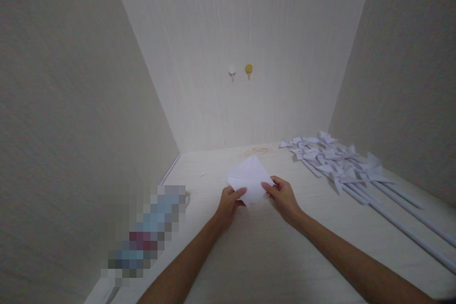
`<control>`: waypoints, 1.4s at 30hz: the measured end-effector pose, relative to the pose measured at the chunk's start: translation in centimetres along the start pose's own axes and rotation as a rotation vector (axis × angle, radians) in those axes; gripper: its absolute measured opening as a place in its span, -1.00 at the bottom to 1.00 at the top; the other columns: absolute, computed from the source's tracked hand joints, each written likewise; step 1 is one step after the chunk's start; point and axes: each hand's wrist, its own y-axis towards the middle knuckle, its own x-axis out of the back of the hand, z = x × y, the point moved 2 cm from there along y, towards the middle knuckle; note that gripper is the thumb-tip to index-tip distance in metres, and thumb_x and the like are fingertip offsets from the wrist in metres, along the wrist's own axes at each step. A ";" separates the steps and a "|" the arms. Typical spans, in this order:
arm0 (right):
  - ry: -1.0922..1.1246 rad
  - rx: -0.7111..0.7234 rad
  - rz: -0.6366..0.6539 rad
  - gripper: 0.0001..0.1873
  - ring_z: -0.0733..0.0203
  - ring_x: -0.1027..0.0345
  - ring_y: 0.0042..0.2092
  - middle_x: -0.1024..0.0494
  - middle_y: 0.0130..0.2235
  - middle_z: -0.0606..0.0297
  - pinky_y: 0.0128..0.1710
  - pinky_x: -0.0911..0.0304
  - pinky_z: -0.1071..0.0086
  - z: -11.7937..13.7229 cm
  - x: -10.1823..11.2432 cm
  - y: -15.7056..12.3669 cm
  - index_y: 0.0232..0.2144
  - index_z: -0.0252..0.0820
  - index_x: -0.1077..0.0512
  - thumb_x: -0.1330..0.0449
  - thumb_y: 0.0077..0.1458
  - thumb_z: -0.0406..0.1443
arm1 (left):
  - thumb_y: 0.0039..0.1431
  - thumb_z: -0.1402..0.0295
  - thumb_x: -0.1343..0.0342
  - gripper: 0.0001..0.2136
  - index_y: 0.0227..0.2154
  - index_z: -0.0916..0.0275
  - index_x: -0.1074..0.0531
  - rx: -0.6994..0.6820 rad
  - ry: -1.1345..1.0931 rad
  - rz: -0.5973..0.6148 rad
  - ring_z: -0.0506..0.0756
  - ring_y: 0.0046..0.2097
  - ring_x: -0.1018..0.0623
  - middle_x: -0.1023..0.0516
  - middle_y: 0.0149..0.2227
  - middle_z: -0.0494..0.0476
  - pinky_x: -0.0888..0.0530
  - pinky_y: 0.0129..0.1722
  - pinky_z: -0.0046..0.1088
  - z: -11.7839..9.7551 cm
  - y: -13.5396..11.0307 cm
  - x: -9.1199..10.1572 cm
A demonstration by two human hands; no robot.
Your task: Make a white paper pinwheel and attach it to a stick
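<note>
A square sheet of white paper (252, 178) with crease lines is held between my two hands, one corner pointing away from me. My left hand (230, 204) pinches its near left edge, thumb on top and fingers underneath. On the opposite side, my right hand (283, 194) grips the right corner between thumb and fingers. Some of the fingers are hidden below the paper. Off to the right lies a pile of white paper pinwheels (327, 159) on rolled paper sticks (399, 218).
Walls enclose the pale tabletop (206, 247) on the left, back and right. On the back wall hang a white hook (232, 72) and a yellow hook (249, 70). A blurred-out object (153, 223) lies along the left side. A thin white stick (169, 169) rests by the left wall.
</note>
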 end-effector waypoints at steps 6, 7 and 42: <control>0.166 -0.034 0.039 -0.75 0.41 -0.08 -0.62 -0.27 -0.65 0.45 -0.62 0.02 0.52 0.1 -0.3 -0.1 -0.53 -0.25 -0.30 -0.22 -0.27 -0.20 | -0.32 0.39 -0.21 -0.70 -0.40 0.34 -0.44 -0.065 0.068 -0.048 0.14 -0.25 -0.46 -0.51 -0.31 0.20 -0.37 -0.23 -0.35 0.2 -0.3 -0.2; 0.202 -0.034 0.047 -0.76 0.42 -0.09 -0.61 -0.27 -0.64 0.46 -0.62 0.01 0.52 0.2 -0.4 -0.2 -0.54 -0.24 -0.29 -0.22 -0.27 -0.21 | -0.33 0.39 -0.22 -0.70 -0.40 0.34 -0.44 -0.076 0.095 -0.081 0.14 -0.24 -0.46 -0.51 -0.32 0.20 -0.36 -0.21 -0.34 0.4 -0.3 -0.1; -0.153 0.019 0.584 -0.84 0.42 -0.14 -0.61 -0.36 -0.63 0.37 -0.62 -0.04 0.54 -0.1 -2.0 -1.0 -0.61 -0.29 -0.37 -0.10 -0.13 -0.29 | -0.29 0.32 -0.21 -0.67 -0.39 0.40 -0.43 -0.158 0.254 -0.276 0.14 -0.32 -0.48 -0.51 -0.36 0.24 -0.38 -0.29 -0.34 0.2 -0.1 0.6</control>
